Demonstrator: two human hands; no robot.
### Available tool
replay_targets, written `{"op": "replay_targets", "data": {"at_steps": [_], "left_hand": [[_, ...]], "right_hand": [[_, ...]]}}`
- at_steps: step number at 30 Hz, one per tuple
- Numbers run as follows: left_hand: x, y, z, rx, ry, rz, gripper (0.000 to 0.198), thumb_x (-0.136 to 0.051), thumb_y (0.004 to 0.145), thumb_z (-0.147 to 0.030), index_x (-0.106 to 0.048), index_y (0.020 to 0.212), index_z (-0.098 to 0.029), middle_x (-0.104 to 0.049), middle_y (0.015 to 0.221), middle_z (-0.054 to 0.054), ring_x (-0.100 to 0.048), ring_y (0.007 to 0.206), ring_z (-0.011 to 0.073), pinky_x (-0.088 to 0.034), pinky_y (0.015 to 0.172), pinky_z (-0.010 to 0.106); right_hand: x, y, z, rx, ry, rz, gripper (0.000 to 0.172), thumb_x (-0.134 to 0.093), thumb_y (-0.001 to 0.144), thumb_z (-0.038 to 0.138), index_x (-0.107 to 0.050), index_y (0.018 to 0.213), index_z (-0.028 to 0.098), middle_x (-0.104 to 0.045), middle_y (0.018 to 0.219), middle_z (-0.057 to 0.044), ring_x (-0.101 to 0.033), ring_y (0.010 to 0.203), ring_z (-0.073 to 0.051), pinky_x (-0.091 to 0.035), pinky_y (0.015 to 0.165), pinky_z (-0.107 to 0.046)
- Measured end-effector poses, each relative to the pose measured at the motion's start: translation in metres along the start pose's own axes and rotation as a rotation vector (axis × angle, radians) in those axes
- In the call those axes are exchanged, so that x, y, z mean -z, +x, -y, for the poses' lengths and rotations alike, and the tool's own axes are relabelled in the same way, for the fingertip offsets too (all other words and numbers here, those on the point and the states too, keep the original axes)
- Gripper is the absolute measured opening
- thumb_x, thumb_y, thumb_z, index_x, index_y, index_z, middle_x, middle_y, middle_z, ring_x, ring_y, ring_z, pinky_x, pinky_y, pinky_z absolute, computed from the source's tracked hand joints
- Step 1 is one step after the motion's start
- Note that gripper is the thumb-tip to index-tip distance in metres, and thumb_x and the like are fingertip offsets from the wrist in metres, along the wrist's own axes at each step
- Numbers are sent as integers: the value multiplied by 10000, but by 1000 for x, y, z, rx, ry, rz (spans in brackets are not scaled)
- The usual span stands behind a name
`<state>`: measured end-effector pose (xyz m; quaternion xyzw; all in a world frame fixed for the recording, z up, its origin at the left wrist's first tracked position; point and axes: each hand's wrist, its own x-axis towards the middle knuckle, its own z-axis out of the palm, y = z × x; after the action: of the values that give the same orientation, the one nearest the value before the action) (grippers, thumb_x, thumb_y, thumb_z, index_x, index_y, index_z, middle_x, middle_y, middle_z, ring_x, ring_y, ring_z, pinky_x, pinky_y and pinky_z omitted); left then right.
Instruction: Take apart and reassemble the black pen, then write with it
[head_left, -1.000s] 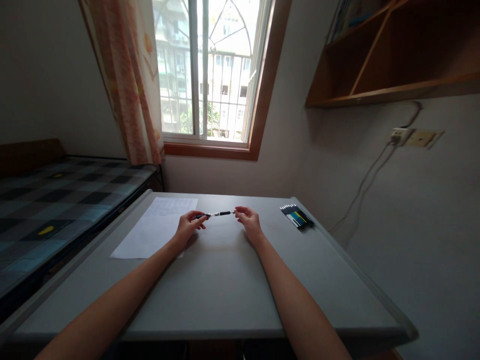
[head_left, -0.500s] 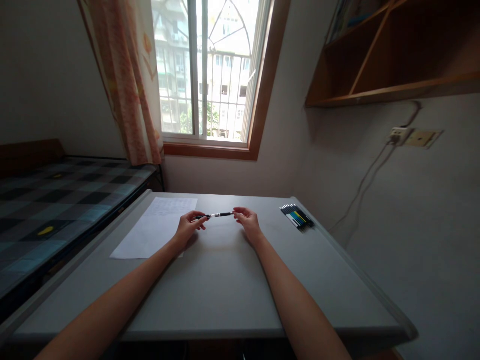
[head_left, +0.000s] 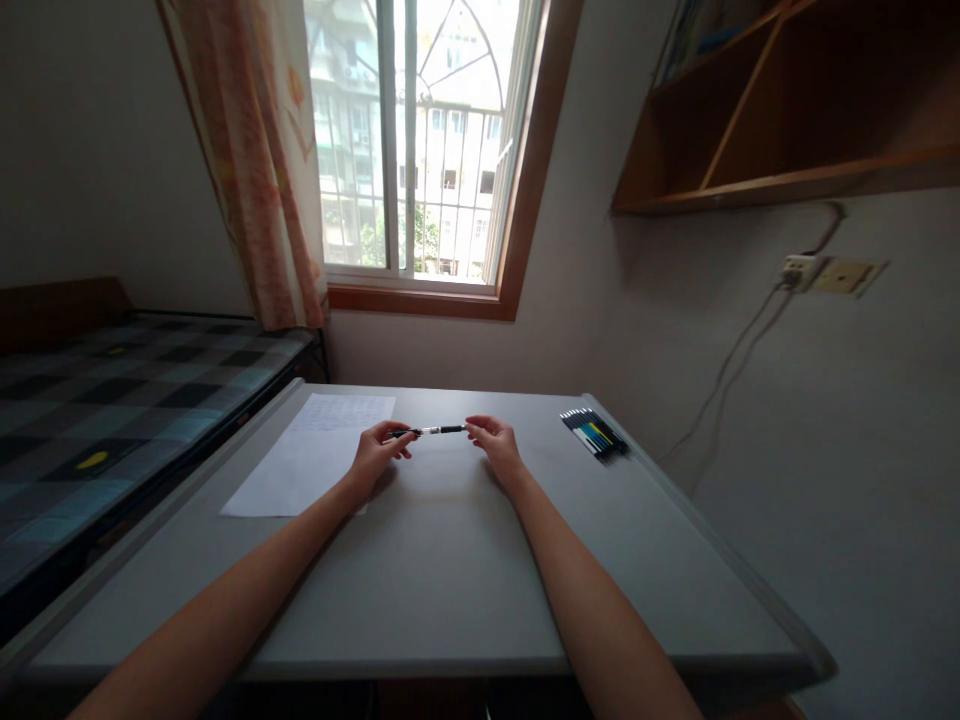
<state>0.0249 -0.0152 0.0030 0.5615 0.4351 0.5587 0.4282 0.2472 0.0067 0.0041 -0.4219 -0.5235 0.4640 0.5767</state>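
A black-and-clear pen (head_left: 441, 430) is held level above the table, stretched between my two hands. My left hand (head_left: 375, 452) pinches its dark left end between thumb and fingers. At the other end, the fingertips of my right hand (head_left: 495, 443) close on the tip. Under and beside my left hand lies a white sheet of paper (head_left: 300, 460), with faint writing along its far part. Toward the table's right edge rests a pack or row of pens (head_left: 594, 436), dark with blue, yellow and white parts.
The grey-white table (head_left: 450, 580) stands below a barred window (head_left: 450, 180). A bed with a checked cover (head_left: 150, 370) is at the left, beside a curtain (head_left: 255, 180). Wooden shelves (head_left: 750, 190) hang at the upper right, above a wall socket (head_left: 801, 272) with cords.
Hardly anything differs. My right hand has shifted very slightly to the left at the pen's tip; my left hand and the paper stay where they were.
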Motion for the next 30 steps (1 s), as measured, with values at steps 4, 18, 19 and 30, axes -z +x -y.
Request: {"op": "replay_targets", "data": {"at_steps": [4, 18, 19, 30], "left_hand": [[0, 0, 0, -5, 5, 3, 402, -712, 591, -438, -604, 823, -127, -671, 748, 56, -597, 511, 129, -431, 488, 237], [0, 0, 1, -42, 46, 39, 365, -714, 601, -422, -619, 807, -135, -649, 708, 30, -596, 505, 124, -437, 488, 239], [0, 0, 1, -47, 53, 43, 361, -712, 604, -421, -619, 805, -135, -646, 708, 29, -594, 503, 122, -439, 488, 238], [-1, -2, 3, -83, 69, 85, 325, -712, 605, -408, -620, 785, -153, -637, 719, 21, -609, 521, 134, -464, 507, 252]], "right_hand": [[0, 0, 1, 0, -17, 16, 298, -685, 585, 364, -666, 802, 161, -631, 708, -20, -541, 592, -103, -404, 562, -236], [-3, 1, -3, 27, -56, 91, 298, -574, 649, 372, -644, 820, 138, -539, 530, 16, -496, 499, -96, -395, 493, -230], [-3, 1, -3, 35, -66, 92, 299, -571, 650, 371, -642, 823, 138, -536, 529, 17, -497, 500, -98, -395, 491, -230], [1, -3, -1, 65, -261, 147, 349, -471, 716, 355, -636, 903, 111, -420, 377, 68, -362, 363, -74, -273, 401, -197]]}}
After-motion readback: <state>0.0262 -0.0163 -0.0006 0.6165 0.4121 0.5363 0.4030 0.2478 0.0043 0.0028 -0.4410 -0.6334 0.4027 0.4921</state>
